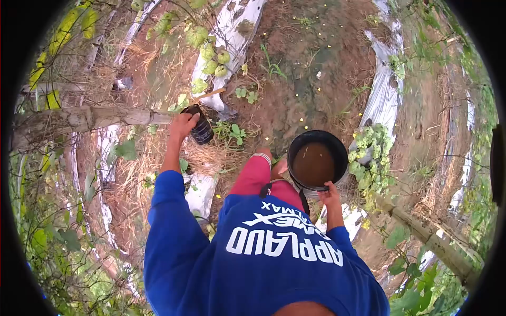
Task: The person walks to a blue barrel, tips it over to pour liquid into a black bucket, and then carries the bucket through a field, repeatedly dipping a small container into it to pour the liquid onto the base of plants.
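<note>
My left hand (184, 125) is closed around a small dark ribbed container (202, 131), held out to the left over dry straw. A thin brown stick (211, 94) shows just beyond the container's top. My right hand (330, 195) grips the near right rim of a black bucket (316, 135), thumb over the edge. Murky brown water (314, 164) fills much of the bucket, which hangs in front of my right leg.
Strips of white plastic mulch (385, 100) run along the soil beds on both sides. A bamboo pole (95, 119) reaches in from the left, another pole (432, 239) stands at lower right. Leafy vines (373, 158) grow beside the bucket. Bare soil path (295, 68) lies ahead.
</note>
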Motion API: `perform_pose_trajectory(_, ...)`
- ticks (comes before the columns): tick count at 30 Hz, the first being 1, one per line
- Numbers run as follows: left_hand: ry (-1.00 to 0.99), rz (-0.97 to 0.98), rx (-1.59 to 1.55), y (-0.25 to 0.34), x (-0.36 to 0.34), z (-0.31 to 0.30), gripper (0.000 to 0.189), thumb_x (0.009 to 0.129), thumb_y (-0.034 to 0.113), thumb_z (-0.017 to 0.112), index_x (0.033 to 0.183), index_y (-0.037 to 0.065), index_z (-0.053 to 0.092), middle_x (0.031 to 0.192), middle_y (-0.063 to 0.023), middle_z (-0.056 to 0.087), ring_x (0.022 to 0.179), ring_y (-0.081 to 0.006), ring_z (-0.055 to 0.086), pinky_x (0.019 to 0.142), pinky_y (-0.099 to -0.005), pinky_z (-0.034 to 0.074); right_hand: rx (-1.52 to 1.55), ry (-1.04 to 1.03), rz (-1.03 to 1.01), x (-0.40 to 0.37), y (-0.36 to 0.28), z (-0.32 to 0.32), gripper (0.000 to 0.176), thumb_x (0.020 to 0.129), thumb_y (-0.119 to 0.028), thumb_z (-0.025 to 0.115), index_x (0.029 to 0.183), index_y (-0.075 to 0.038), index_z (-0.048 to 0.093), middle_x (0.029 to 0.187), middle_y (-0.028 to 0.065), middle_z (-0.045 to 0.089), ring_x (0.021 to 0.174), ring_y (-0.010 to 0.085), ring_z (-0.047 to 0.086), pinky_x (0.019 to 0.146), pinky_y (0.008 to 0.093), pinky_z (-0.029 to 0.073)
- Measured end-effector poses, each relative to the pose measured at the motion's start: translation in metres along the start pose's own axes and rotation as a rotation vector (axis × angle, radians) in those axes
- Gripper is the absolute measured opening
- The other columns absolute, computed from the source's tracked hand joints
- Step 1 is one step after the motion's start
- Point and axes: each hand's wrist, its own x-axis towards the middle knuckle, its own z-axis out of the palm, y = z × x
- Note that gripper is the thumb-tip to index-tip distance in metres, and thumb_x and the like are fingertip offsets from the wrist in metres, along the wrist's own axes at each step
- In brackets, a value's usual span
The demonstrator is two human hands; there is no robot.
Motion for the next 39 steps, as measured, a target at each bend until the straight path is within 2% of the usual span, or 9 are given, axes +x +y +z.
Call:
perform_pose_trajectory(5,0.411,-0.036,-0.26,0.051,-0.006,0.053,0.046,0.09,0.038,0.061,0.064,0.001,0.051,0.062,-0.0197,0.052,0.06,-0.0365,0.056,0.057,-0.0459,0.04,-0.126,-0.019,-0.074,-0.01,-0.034,0.079,0.029,0.064,-0.01,0.075,0.089,-0.011,0.06,0.087,0.0026,0.063,0.073,0.0224,0.059,0.065,0.0352,0.05)
perform_pose_trajectory(11,0.453,0.249,-0.618,0.167,0.025,0.086,0.033,0.088,0.02,0.065,0.067,0.001,0.049,0.06,-0.0152,0.045,0.054,-0.033,0.048,0.053,-0.0431,0.038,-0.204,-0.06,-0.049,-0.001,-0.053,0.143,0.025,0.071,-0.007,0.075,0.093,-0.011,0.063,0.098,0.003,0.065,0.093,0.0215,0.061,0.081,0.0392,0.049)
perform_pose_trajectory(17,0.08,0.307,-0.62,0.215,0.084,0.157,0.036,0.09,0.03,0.061,0.07,0.002,0.053,0.07,-0.0151,0.056,0.066,-0.0374,0.058,0.058,-0.0435,0.046,-0.352,-0.085,-0.066,-0.037,-0.063,0.238,0.017,0.082,-0.015,0.072,0.095,-0.01,0.063,0.099,0.0038,0.065,0.096,0.0215,0.06,0.087,0.0402,0.047)
perform_pose_trajectory(24,-0.785,-0.349,-0.868,0.211,0.131,0.212,0.063,0.082,0.058,0.06,0.122,0.008,0.061,0.12,-0.0092,0.057,0.099,-0.0229,0.06,0.064,-0.0382,0.059,-0.375,-0.174,-0.032,-0.09,-0.065,0.313,0.03,0.079,-0.012,0.071,0.108,-0.009,0.061,0.098,0.002,0.068,0.089,0.016,0.064,0.084,0.0332,0.05)
perform_pose_trajectory(30,-0.945,-0.475,-0.903,0.175,0.144,0.251,0.069,0.079,0.054,0.067,0.13,0.011,0.053,0.123,-0.008,0.053,0.108,-0.0303,0.054,0.073,-0.0456,0.057,-0.401,-0.267,-0.1,-0.108,-0.057,0.351,0.025,0.081,-0.011,0.069,0.105,-0.007,0.063,0.095,0.0024,0.069,0.083,0.0147,0.066,0.075,0.0332,0.053)
perform_pose_trajectory(32,-0.748,-0.07,-0.796,0.16,0.146,0.267,0.063,0.076,0.047,0.069,0.119,0.002,0.059,0.111,-0.0145,0.06,0.095,-0.0269,0.061,0.069,-0.042,0.06,-0.422,-0.283,-0.097,-0.108,-0.055,0.353,0.021,0.084,-0.013,0.067,0.103,-0.008,0.062,0.092,0.0012,0.068,0.081,0.0134,0.065,0.075,0.0315,0.051)
perform_pose_trajectory(34,-0.791,-0.452,-0.849,0.182,0.152,0.242,0.063,0.075,0.046,0.07,0.118,0.0,0.059,0.108,-0.0142,0.061,0.091,-0.0267,0.062,0.066,-0.0408,0.06,-0.405,-0.285,-0.124,-0.122,-0.057,0.364,0.023,0.081,-0.015,0.07,0.101,-0.009,0.059,0.092,0.0011,0.067,0.085,0.0124,0.063,0.078,0.0313,0.049)
perform_pose_trajectory(37,-0.762,-0.436,-0.724,0.184,0.154,0.243,0.063,0.076,0.045,0.069,0.117,-0.002,0.06,0.112,-0.0161,0.061,0.095,-0.0266,0.063,0.065,-0.0415,0.06,-0.439,-0.133,-0.21,-0.123,-0.049,0.365,0.041,0.073,-0.021,0.076,0.1,-0.001,0.052,0.079,0.0064,0.059,0.065,0.017,0.06,0.051,0.0318,0.052)
perform_pose_trajectory(39,-0.663,-0.35,-0.666,0.187,0.157,0.247,0.071,0.075,0.049,0.071,0.125,0.002,0.055,0.108,-0.0165,0.063,0.086,-0.0275,0.065,0.066,-0.0503,0.056,-0.416,-0.127,-0.227,-0.124,-0.051,0.362,0.043,0.072,-0.022,0.077,0.099,-0.001,0.051,0.077,0.0066,0.058,0.063,0.0173,0.059,0.048,0.0321,0.051)
